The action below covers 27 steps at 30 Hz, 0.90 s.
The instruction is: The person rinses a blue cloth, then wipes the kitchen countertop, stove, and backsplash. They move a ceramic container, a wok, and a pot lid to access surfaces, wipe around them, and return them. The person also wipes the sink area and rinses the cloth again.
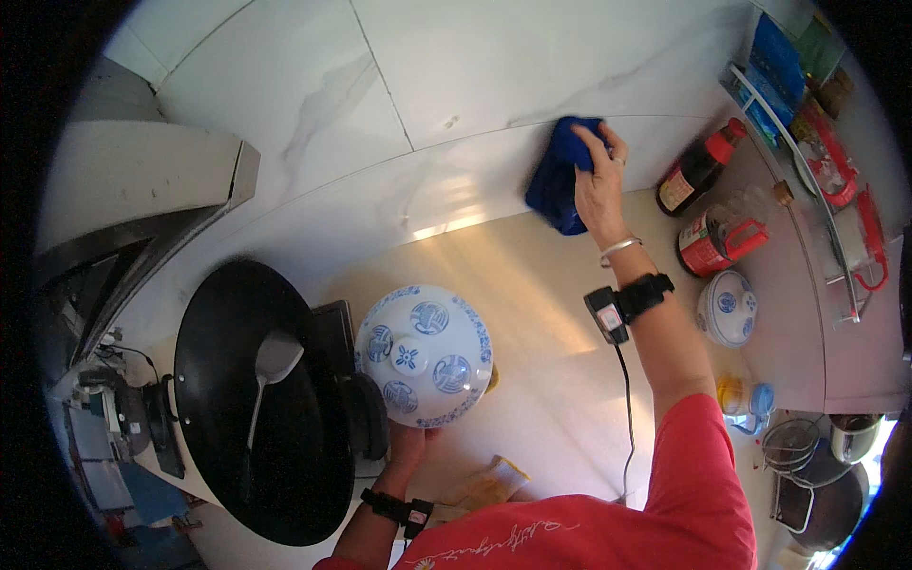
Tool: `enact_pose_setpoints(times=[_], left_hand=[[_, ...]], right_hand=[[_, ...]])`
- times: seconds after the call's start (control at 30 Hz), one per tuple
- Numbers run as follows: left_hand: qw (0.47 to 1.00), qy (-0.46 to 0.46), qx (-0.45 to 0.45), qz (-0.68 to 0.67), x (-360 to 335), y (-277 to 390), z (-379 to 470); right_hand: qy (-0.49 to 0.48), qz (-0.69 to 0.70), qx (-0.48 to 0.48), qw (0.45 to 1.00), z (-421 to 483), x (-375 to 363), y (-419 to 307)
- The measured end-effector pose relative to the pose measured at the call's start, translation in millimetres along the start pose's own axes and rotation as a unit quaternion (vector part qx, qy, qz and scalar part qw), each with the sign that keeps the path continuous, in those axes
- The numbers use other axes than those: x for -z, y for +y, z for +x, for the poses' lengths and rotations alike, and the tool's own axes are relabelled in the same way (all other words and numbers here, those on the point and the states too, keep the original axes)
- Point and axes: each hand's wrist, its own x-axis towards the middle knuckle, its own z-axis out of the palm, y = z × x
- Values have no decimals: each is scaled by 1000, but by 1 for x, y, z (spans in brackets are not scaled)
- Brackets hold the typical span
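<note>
My right hand (pixel 602 174) presses a dark blue cloth (pixel 559 189) against the marbled wall tile, just above the back of the countertop. The fingers are bent over the cloth's upper part. My left hand (pixel 410 442) is at the near edge of a white lidded porcelain bowl (pixel 427 356) with blue patterns; the bowl hides most of its fingers, so its grip cannot be told. Left of the bowl, a large black wok (pixel 228 399) holds a metal spatula (pixel 278 360). A yellowish work glove (pixel 484 484) lies in front of me, partly behind my red shirt.
At right stand a dark sauce bottle (pixel 695 174), a red-handled jug (pixel 712 242), a smaller lidded bowl (pixel 728 308) and an oil container (pixel 744 399). A metal-railed shelf (pixel 805 171) juts above them. A range hood (pixel 149 171) overhangs the left. A cable (pixel 628 413) trails from my right wrist.
</note>
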Motion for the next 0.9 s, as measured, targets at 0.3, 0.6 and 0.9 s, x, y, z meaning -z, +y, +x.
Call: enact_pose_setpoints(times=[0.3,0.6,0.9], left_hand=[[998,-38,54,-6,15,-14,5],[998,-22,-22,62,23,-33,15],[999,20,35,15,24,-26,14]], right_hand=[[-134,49,134,981,-12,-59,-50],[-449,-128,140,873,-131,-112,-4],[-280,-325,-119,896,-140,32,82]])
